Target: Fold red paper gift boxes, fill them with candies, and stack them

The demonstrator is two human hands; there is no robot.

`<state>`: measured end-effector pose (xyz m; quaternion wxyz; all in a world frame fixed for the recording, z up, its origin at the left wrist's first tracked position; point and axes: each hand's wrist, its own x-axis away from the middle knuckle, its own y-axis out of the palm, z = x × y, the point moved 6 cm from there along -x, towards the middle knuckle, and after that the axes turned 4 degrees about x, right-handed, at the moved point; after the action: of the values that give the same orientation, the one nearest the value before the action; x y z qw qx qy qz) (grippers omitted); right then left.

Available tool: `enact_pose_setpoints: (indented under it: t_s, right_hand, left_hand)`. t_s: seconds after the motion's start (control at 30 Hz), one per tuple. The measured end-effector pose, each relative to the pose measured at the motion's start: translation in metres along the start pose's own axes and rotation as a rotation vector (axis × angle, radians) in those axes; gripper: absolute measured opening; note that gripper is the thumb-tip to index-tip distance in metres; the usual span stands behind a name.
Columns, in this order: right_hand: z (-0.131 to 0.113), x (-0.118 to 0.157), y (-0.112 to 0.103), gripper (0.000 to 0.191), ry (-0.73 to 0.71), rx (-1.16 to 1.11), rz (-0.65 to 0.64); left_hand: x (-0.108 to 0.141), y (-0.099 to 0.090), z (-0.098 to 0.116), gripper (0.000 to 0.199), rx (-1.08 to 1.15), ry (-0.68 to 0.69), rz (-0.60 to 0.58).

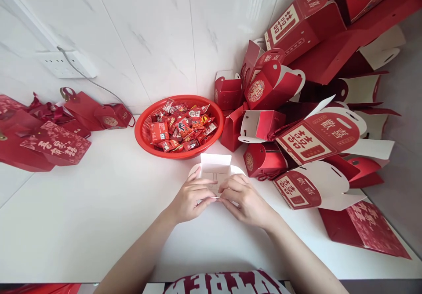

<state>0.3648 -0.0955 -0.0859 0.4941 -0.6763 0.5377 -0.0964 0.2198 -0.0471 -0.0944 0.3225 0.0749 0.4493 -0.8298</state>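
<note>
A small paper gift box (216, 159) with its white inside showing stands between my hands, its far flap raised. My left hand (194, 197) pinches the near edge of the box at its left, thumb below and fingers reaching over the inside. From the other side, my right hand (242, 197) grips the same near edge, its fingers curled over the rim. Just behind the box sits a red plastic basket (140, 129) filled with wrapped candies (184, 127). What the box looks like outside is hidden from me.
Many red gift boxes (306, 140) are piled along the right, some folded up with cords, some with open flaps. More red boxes (66, 144) lie at the left. A power strip (66, 64) with a grey cable is on the tiled wall behind the white table (99, 215).
</note>
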Motion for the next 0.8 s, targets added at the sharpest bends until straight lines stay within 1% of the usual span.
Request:
enact_pose_setpoints:
  t_s: [0.07, 0.17, 0.23, 0.33, 0.43, 0.53, 0.67, 0.8]
  right_hand:
    - [-0.002, 0.000, -0.004, 0.015, -0.016, -0.041, 0.001]
    - [0.003, 0.000, -0.014, 0.020, 0.021, -0.069, 0.104]
    - [0.008, 0.002, -0.020, 0.024, 0.034, -0.048, 0.188]
    - [0.015, 0.004, -0.025, 0.030, 0.039, 0.007, 0.278]
    - [0.026, 0.007, -0.025, 0.031, 0.119, 0.074, 0.331]
    - [0.035, 0.008, -0.019, 0.030, 0.213, 0.079, 0.312]
    - [0.045, 0.010, -0.013, 0.027, 0.359, -0.015, 0.281]
    - [0.053, 0.011, -0.008, 0.025, 0.521, -0.114, 0.232]
  left_hand:
    - [0.000, 0.001, 0.002, 0.017, 0.007, 0.016, -0.020]
    - [-0.001, 0.000, 0.006, 0.016, 0.028, 0.012, -0.045]
    - [-0.001, 0.001, 0.008, 0.015, 0.055, 0.005, -0.067]
    - [-0.001, 0.004, 0.012, 0.016, 0.099, 0.019, -0.109]
    - [0.000, 0.008, 0.016, 0.017, 0.117, 0.049, -0.129]
    - [0.001, 0.010, 0.018, 0.016, 0.110, 0.071, -0.106]
    - [0.000, 0.010, 0.019, 0.014, 0.091, 0.099, -0.057]
    - [-0.001, 0.009, 0.022, 0.012, 0.087, 0.121, -0.037]
